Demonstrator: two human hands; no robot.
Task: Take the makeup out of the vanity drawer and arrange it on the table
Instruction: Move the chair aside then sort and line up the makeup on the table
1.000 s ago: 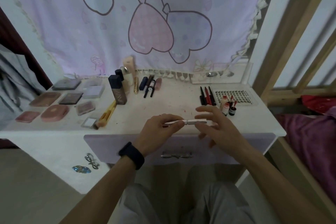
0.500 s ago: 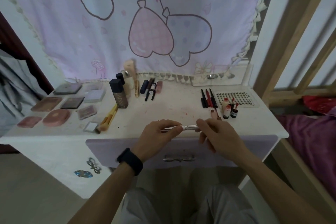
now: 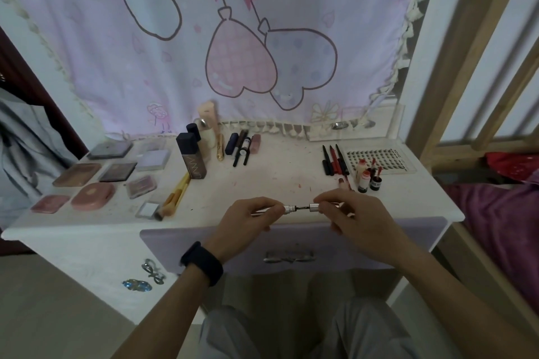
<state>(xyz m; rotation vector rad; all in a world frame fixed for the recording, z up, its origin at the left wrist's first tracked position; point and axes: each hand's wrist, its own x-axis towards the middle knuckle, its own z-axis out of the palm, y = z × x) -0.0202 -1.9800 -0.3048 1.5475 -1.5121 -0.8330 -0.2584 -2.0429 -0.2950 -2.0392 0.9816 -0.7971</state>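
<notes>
Right at the front edge of the white, scuffed table (image 3: 262, 183), at about 6 o'clock, both hands hold a slim silver makeup pen (image 3: 297, 208) level above the closed lilac drawer (image 3: 291, 239). The pen is a thin metal tube pulled apart at its middle: two shiny collars stand a little apart with a dark thin stem showing between them. The left hand (image 3: 248, 220), with a black band on its wrist, pinches the left half between thumb and curled fingers; the right hand (image 3: 355, 220) pinches the right half the same way, knuckles up, wrist bent inward.

At 10 o'clock on the table lie flat compacts (image 3: 93, 198), square and rounded, in pink, brown and pale lilac, laid in rows. At 11 o'clock a tall dark rectangular bottle (image 3: 192, 156) stands upright, with yellow-handled brushes (image 3: 175, 198) lying just in front of it. At 12 o'clock short tubes and sticks (image 3: 243, 147) lie side by side. At 1 o'clock three slim pencils (image 3: 334, 160), black and red, lie beside a clear flat tray of lashes (image 3: 379, 157), and small bottles (image 3: 368, 178) stand near them.
</notes>
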